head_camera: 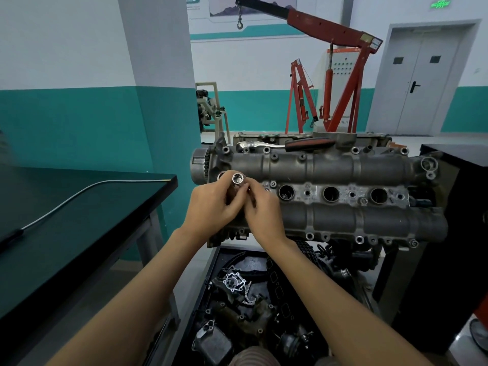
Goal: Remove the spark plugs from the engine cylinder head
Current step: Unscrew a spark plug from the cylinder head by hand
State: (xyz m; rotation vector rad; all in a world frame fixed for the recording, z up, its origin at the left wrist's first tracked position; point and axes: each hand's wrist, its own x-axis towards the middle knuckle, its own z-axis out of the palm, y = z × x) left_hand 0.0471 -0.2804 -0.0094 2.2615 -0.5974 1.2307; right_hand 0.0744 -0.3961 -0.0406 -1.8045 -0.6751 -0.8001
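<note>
A red engine hoist (340, 75) is standing near the grey double door (422, 80). A flexible metal wand (79, 196) is lying across the dark tabletop (87, 233). Loose engine parts are filling a black tray (208, 270).

One cylinder head (330, 167) fills the middle of the frame, and three open spark plug wells (331, 194) run along its centre. Two hands, left hand (211, 204) and right hand (261, 210), close together on one socket (237, 178), with one ratchet (285, 144) lying along the head's upper edge. Upper right shows one red engine crane (338, 35), and far right one double door (422, 80).
</note>
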